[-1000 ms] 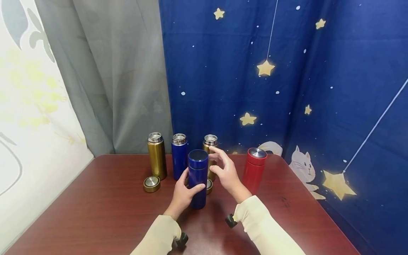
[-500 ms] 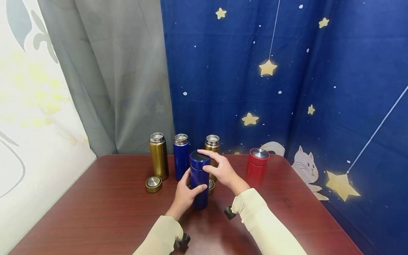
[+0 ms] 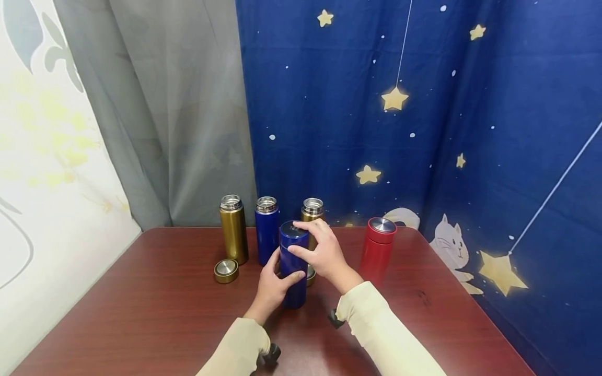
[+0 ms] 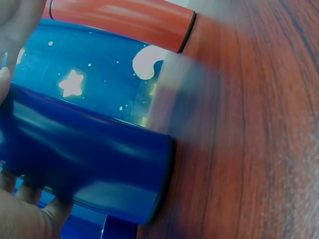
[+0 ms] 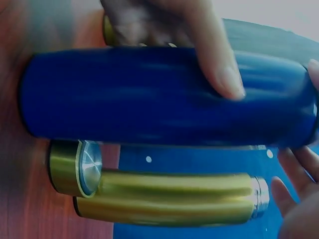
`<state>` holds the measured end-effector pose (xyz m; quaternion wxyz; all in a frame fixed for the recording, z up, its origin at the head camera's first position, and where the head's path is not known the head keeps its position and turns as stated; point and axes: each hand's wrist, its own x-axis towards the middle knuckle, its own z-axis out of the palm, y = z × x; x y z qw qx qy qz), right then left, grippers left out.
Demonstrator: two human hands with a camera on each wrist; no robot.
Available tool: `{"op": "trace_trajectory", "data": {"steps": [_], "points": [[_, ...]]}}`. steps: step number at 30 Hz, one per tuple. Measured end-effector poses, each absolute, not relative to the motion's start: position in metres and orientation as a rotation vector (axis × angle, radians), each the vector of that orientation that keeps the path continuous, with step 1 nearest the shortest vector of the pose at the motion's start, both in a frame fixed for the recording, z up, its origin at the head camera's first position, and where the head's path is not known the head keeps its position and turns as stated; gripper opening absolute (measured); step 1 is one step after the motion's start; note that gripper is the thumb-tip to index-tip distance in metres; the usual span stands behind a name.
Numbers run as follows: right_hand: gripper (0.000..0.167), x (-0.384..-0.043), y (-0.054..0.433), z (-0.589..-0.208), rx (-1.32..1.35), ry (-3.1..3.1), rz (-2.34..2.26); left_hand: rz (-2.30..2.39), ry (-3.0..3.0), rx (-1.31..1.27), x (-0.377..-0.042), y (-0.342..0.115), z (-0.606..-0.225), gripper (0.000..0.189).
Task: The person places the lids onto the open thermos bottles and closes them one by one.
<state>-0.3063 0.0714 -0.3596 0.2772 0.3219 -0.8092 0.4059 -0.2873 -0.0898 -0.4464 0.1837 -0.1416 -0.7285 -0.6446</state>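
Note:
In the head view my left hand (image 3: pixel 271 287) grips the middle of a blue thermos (image 3: pixel 294 298), thumb across its near side. The thermos stands upright on the table. Its lid (image 3: pixel 290 240) has a dark top showing small lit digits. My right hand (image 3: pixel 326 253) holds this lid, index fingertip at the top and thumb on the side near the seam. The left wrist view has the base of the blue thermos (image 4: pixel 89 154) close to the wood. In the right wrist view, the left thumb lies across the blue thermos (image 5: pixel 124 99), with right fingertips around its lid end.
Behind stand three lidless thermoses: a gold one (image 3: pixel 233 235), a blue one (image 3: pixel 267 237) and another gold one (image 3: pixel 312 207). Gold lids lie on the table, one at left (image 3: pixel 226 270), one (image 3: pixel 310 275) partly hidden. A lidded red thermos (image 3: pixel 378 250) stands at right.
My right hand has moved left and down from beside the blue thermos onto its lid. Digits have lit up on the lid's top. The left hand keeps its grip.

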Motion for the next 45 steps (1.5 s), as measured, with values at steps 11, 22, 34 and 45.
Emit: {"op": "trace_trajectory", "data": {"steps": [11, 22, 34, 45], "points": [[0.061, -0.3, 0.053, -0.355, 0.657, -2.063, 0.503, -1.827, -2.104, -0.367, -0.281, -0.092, -0.436, 0.081], [0.067, -0.306, 0.068, -0.348, 0.978, -2.362, 1.261, -1.868, -2.071, -0.425, -0.289, -0.092, -0.445, 0.081], [0.054, -0.312, 0.08, -0.345, 1.16, -2.32, 1.319, -1.861, -2.09, -0.436, -0.289, -0.095, -0.445, 0.08], [0.057, -0.303, 0.064, -0.353, 0.819, -2.244, 1.015, -1.833, -2.085, -0.467, -0.263, -0.09, -0.417, 0.075]]}}
